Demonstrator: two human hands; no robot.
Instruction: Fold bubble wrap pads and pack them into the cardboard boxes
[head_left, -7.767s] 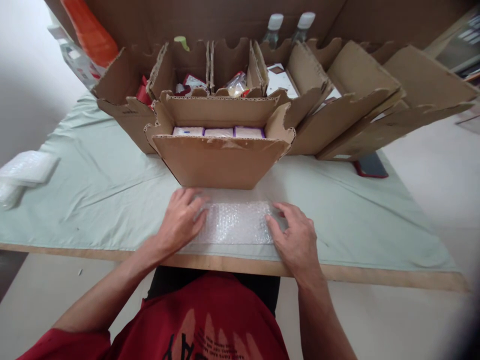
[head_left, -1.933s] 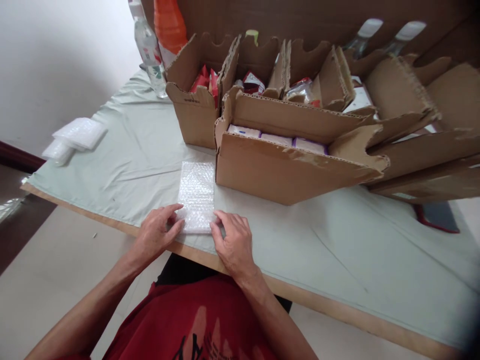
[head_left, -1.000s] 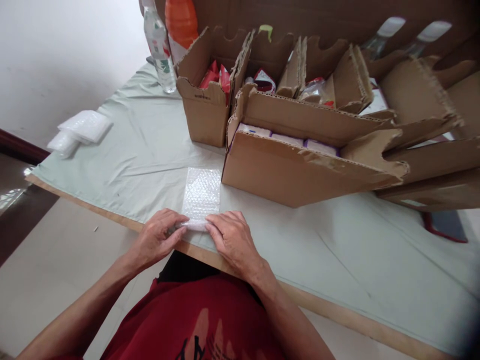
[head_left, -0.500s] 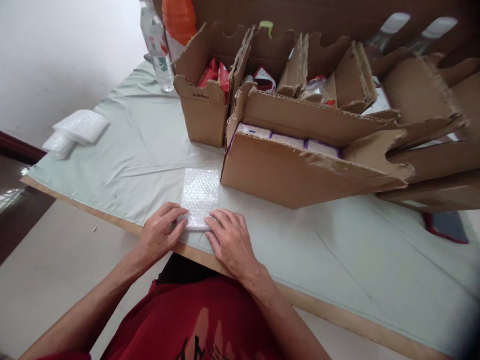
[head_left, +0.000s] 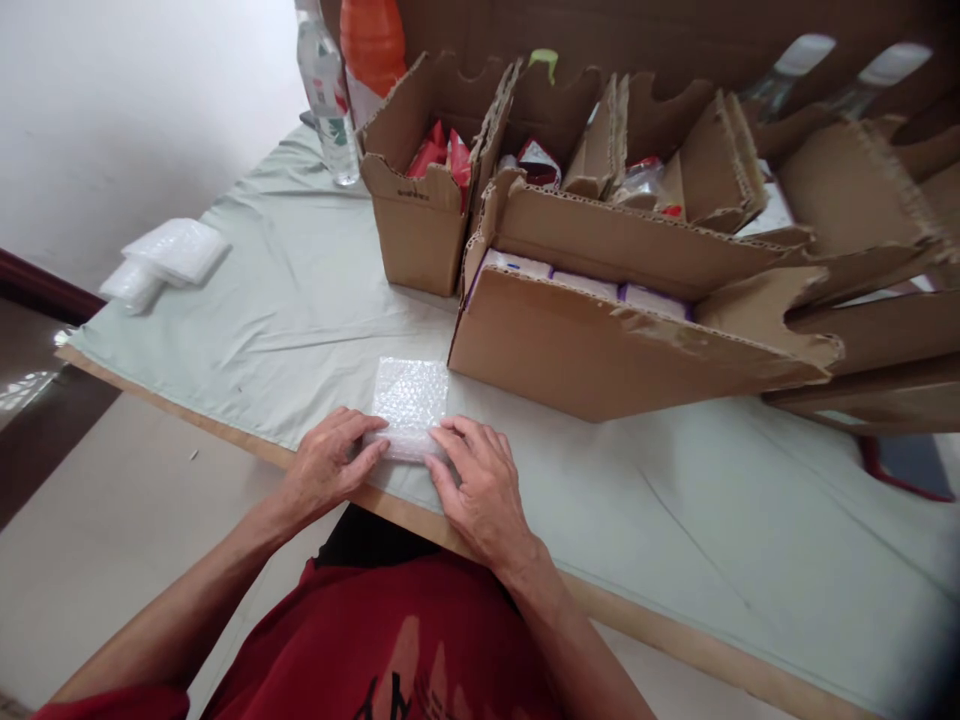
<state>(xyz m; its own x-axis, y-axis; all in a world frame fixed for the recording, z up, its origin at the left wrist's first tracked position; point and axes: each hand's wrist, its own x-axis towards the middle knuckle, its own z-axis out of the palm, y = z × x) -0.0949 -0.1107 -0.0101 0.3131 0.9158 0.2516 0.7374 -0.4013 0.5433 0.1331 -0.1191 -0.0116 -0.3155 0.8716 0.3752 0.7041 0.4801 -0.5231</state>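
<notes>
A sheet of clear bubble wrap (head_left: 411, 393) lies flat near the front edge of the table, its near end folded or rolled into a thicker strip. My left hand (head_left: 334, 458) pinches the left end of that strip between thumb and fingers. At the right end, my right hand (head_left: 476, 480) grips the strip in the same way, thumb below and fingers on top. Whether anything is inside the fold cannot be made out.
Folded bubble wrap pieces (head_left: 176, 250) lie at the far left. Cardboard boxes (head_left: 637, 360) with packets stand behind and to the right. A clear bottle (head_left: 330, 110) and an orange bottle (head_left: 373, 45) stand at the back. A pale cloth (head_left: 600, 500) covers the table.
The near end of the bubble wrap has been folded further, and the flat part beyond it is shorter. Both hands still hold its ends. The whole view has shifted slightly.
</notes>
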